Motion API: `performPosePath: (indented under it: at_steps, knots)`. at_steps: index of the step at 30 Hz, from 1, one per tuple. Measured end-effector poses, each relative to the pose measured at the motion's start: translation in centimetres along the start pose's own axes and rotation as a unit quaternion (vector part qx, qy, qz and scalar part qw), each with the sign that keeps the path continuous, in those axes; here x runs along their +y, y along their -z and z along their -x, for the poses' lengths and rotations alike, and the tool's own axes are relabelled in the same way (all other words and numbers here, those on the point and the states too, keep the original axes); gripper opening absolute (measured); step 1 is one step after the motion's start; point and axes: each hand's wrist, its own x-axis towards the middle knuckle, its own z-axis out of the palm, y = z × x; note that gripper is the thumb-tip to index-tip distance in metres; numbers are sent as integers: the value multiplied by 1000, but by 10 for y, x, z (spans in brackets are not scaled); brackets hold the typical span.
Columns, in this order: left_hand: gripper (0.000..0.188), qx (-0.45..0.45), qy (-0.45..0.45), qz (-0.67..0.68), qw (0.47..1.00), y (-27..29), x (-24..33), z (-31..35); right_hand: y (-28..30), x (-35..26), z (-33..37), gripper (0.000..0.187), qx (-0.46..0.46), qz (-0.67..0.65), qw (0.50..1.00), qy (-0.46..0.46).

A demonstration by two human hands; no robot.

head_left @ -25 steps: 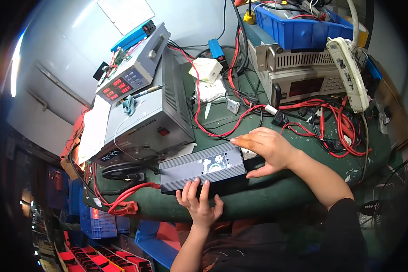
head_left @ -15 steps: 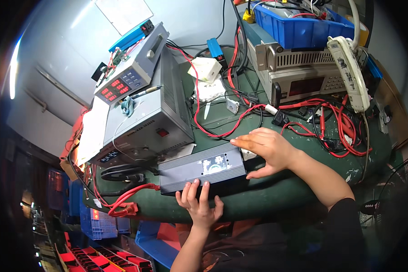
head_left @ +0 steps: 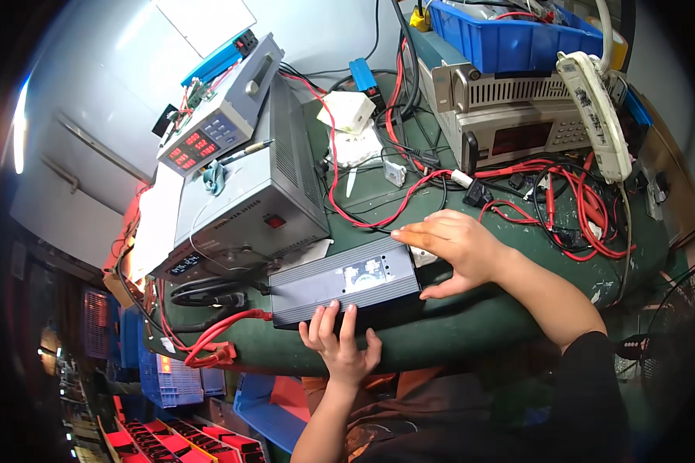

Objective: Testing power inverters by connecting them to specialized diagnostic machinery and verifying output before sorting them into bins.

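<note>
1 head-worn fisheye (left of 2) looks down across the green bench (head_left: pixel 448 336)

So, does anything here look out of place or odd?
Yes: the off-white power strip slants across the right end of the gray keypad instrument, and the red and black cables in front lie tangled.

Your left grip (head_left: pixel 340 347) points away from you, fingers (head_left: pixel 349 322) slightly parted; your right grip (head_left: pixel 459 251) points leftward, thumb (head_left: pixel 439 292) spread wide.
</note>
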Motion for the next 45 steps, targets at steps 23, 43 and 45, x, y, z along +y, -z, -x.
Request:
performPosePath:
  at_steps: [23, 43, 45]
  knots:
    - [50, 0, -46, 6, 999, 6, -5, 1, 3, -13, -1, 105, -15, 41, 999, -8]
    - [16, 101, 383, 343, 852, -64, -234, -30, 3, -10, -3, 101, -25, 49, 998, 0]
    - [16, 82, 403, 309, 858, -62, -237, -33, 2, -12, -5, 99, -29, 58, 998, 0]
